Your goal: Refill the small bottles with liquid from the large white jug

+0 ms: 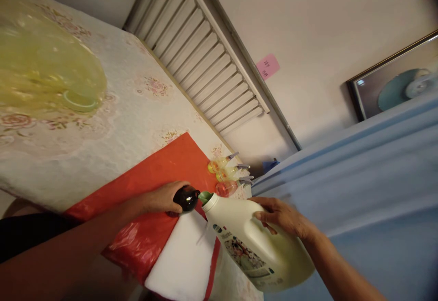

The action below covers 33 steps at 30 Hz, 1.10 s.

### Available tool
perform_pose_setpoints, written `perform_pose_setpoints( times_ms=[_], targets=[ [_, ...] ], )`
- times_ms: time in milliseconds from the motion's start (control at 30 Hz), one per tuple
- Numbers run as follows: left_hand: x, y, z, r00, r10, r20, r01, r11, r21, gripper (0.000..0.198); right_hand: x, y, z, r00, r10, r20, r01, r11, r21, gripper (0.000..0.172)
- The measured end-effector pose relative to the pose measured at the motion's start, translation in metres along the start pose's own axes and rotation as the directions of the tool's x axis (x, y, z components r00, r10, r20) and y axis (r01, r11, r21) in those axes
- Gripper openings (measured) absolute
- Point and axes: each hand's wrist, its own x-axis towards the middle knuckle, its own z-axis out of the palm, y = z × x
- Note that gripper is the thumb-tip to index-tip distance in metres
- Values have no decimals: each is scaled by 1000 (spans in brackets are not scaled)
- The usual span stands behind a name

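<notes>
My left hand (pixel 167 197) is wrapped around a small dark, glossy bottle (pixel 186 198) above a red sheet (pixel 171 164). By its built-in handle, my right hand (pixel 280 216) grips a large cream detergent jug (pixel 253 246) with a printed label. The jug leans to the left, its green-lined mouth (pixel 205 197) right by the neck of the dark bottle. Whether liquid is flowing between the two cannot be made out. Below them a folded white cloth (pixel 185 255) lies over the red sheet.
Several small pump bottles, one a pink bottle (pixel 226 188), stand beyond my hands. A yellow-green plastic bag (pixel 51 64) rests on the floral tablecloth (pixel 130 105). White radiator bars (pixel 198 50) line the wall. A blue curtain or cover (pixel 376 182) hangs at right.
</notes>
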Motion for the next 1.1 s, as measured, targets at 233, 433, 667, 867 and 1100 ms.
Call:
perform_pose_setpoints(
  times_ms=[233, 433, 667, 867, 1100],
  targets=[
    [-2, 2, -1, 1000, 0, 1, 0, 1000, 3, 55, 0, 2, -1, 1000, -14, 4, 14, 1000, 2, 48],
    [-2, 1, 0, 1000, -10, 14, 10, 1000, -21, 55, 1, 3, -1, 1000, -25, 8, 25, 1000, -8, 46],
    [-1, 1, -1, 1000, -2, -2, 2, 1000, 8, 56, 0, 0, 0, 1000, -13, -1, 13, 1000, 2, 47],
    [-2, 3, 0, 1000, 6, 10, -6, 1000, -22, 53, 1, 2, -1, 1000, -17, -3, 17, 1000, 12, 48],
    [-2, 2, 0, 1000, 4, 9, -4, 1000, -9, 52, 0, 0, -1, 1000, -9, 1, 9, 1000, 4, 47]
  ],
)
